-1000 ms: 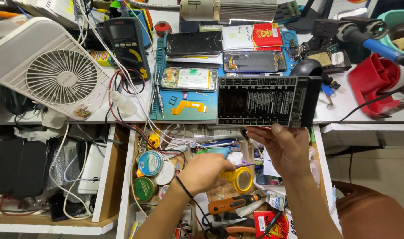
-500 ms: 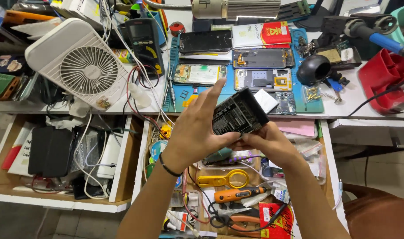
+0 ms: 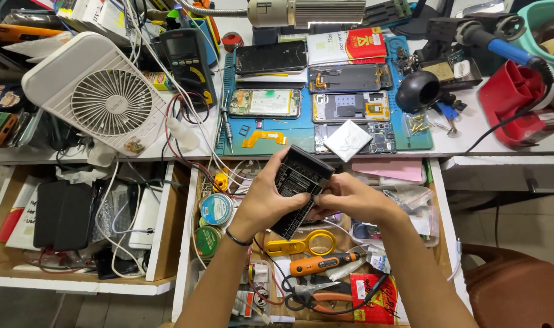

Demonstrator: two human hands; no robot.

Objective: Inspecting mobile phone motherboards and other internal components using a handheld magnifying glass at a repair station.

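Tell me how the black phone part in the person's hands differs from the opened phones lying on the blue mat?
The black part is gripped by the left hand and right hand, tilted above the open drawer; the opened phones lie flat on the blue mat. Its visible face is dark, while the phones' insides show. They share a flat, rectangular shape.

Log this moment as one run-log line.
left hand: grips black box | right hand: on box | over open drawer
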